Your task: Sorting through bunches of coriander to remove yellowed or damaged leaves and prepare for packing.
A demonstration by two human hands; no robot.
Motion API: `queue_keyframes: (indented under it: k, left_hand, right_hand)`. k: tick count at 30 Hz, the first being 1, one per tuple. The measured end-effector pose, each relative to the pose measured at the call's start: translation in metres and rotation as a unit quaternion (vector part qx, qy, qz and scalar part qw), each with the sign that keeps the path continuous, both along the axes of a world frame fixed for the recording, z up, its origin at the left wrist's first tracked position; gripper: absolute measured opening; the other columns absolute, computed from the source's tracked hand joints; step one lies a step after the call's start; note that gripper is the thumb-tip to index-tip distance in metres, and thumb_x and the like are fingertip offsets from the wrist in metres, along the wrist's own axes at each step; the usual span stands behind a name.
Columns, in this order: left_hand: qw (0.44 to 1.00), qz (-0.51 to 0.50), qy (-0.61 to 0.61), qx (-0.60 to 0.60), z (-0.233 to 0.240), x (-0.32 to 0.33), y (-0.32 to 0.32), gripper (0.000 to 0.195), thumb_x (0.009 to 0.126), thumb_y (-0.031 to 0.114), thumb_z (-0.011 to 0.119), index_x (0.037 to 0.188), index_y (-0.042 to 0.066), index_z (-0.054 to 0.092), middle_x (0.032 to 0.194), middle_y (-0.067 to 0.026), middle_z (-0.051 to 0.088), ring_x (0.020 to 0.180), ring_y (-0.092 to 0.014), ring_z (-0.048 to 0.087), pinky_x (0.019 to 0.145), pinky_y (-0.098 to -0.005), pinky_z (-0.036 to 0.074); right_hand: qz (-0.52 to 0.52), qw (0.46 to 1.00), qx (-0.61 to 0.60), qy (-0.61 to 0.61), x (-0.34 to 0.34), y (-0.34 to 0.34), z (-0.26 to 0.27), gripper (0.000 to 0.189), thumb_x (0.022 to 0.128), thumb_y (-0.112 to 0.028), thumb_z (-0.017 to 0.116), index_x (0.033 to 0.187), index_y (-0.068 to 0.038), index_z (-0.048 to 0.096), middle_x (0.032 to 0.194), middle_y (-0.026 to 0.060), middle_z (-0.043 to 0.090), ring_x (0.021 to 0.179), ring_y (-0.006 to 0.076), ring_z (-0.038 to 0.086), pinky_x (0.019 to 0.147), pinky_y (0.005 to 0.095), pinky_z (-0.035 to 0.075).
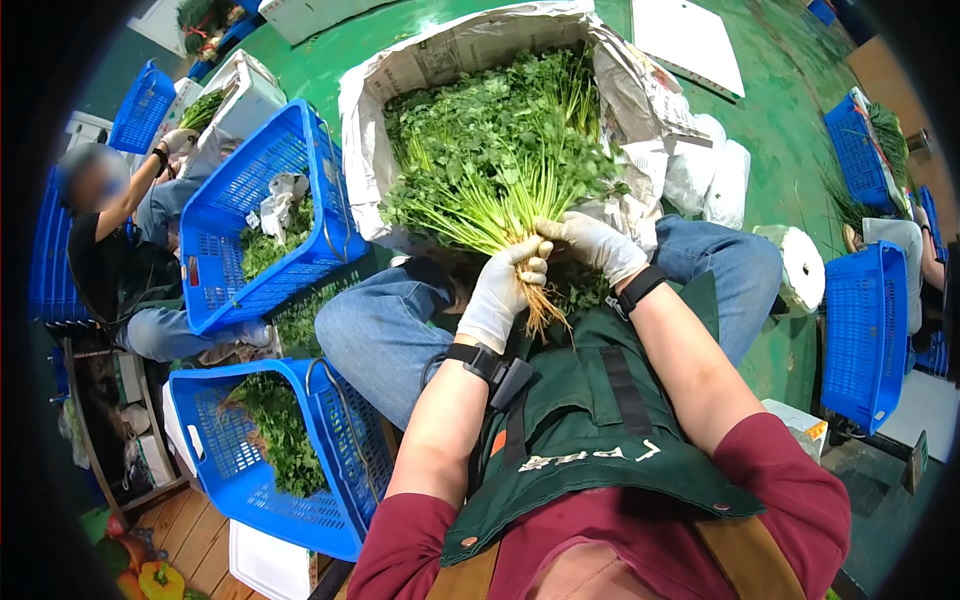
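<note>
My left hand [499,292], in a white glove, is closed around the lower stems of a bunch of cilantro [517,210]. Its tan roots [546,309] hang out below my fist, and the leafy tops fan away from me. My right hand [592,244], gloved the same way, touches the stems at their base with its fingertips; whether it grips any is hard to tell. Beyond the bunch stands a box lined with newspaper [360,142], heaped with more cilantro [480,112]. The bunch's leaves overlap that heap.
Left of me, a blue plastic crate [255,300] holds greens and crumpled plastic; a nearer blue crate [225,480] holds rooted bunches. Filled plastic bags [724,184] and a white roll [802,270] lie at right. A co-worker [112,240] sits at left holding greens.
</note>
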State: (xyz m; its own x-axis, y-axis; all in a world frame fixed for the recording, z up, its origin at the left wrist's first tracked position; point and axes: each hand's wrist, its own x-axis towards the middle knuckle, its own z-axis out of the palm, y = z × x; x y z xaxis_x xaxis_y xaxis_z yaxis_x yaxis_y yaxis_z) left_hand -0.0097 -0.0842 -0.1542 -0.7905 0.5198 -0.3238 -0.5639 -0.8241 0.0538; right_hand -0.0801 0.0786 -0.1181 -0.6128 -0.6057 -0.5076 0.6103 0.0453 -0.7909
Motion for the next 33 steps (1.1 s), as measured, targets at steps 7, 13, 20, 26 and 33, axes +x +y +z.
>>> queue_keyframes:
  k: [7,13,20,26,33]
  left_hand:
    - [0.940,0.054,-0.045,-0.335,0.049,0.004,0.022,0.014,0.090,0.011,0.056,0.097,0.000,0.052,0.084,-0.0092,0.059,0.055,-0.009,0.048,0.047,-0.0169,0.041]
    - [0.990,0.088,-0.098,-0.058,0.024,-0.002,0.020,0.020,0.092,0.017,0.054,0.106,0.003,0.051,0.081,-0.0115,0.057,0.054,-0.009,0.047,0.040,-0.0161,0.035]
    - [0.990,0.118,-0.062,-0.048,0.021,0.004,0.014,0.019,0.093,0.023,0.052,0.103,0.006,0.053,0.082,-0.0079,0.056,0.056,-0.011,0.046,0.041,-0.0172,0.035]
    - [0.990,0.140,0.010,0.005,0.026,0.003,0.018,0.026,0.094,0.031,0.049,0.104,0.008,0.054,0.087,-0.0071,0.057,0.064,-0.016,0.051,0.047,-0.0194,0.038]
    - [0.989,0.148,-0.021,-0.013,0.026,0.006,0.012,0.027,0.094,0.033,0.048,0.105,0.009,0.054,0.088,-0.0067,0.057,0.066,-0.017,0.051,0.047,-0.0201,0.039]
  right_hand:
    - [-0.193,0.962,0.179,0.071,0.004,-0.025,0.047,0.038,0.073,-0.030,0.076,0.072,0.004,0.060,0.066,0.0077,0.060,0.049,0.0138,0.053,0.041,0.0270,0.041]
    - [-0.237,0.965,0.098,0.063,0.000,-0.008,0.006,0.037,0.079,-0.035,0.068,0.075,0.001,0.064,0.065,0.0072,0.063,0.054,0.0136,0.054,0.052,0.0291,0.043]
    - [0.040,0.793,0.468,0.388,0.013,-0.024,0.092,0.032,0.086,-0.036,0.057,0.087,-0.005,0.066,0.075,0.0089,0.067,0.070,0.0233,0.065,0.066,0.0311,0.051]
    - [-0.039,0.860,0.173,0.478,-0.002,-0.039,0.047,0.046,0.080,-0.003,0.061,0.125,-0.012,0.053,0.104,0.0064,0.066,0.090,0.0120,0.062,0.079,0.0240,0.048]
    - [-0.002,0.832,0.275,0.482,-0.008,-0.052,0.044,0.038,0.081,-0.016,0.064,0.118,-0.014,0.059,0.103,0.0096,0.065,0.093,0.0248,0.062,0.081,0.0316,0.048]
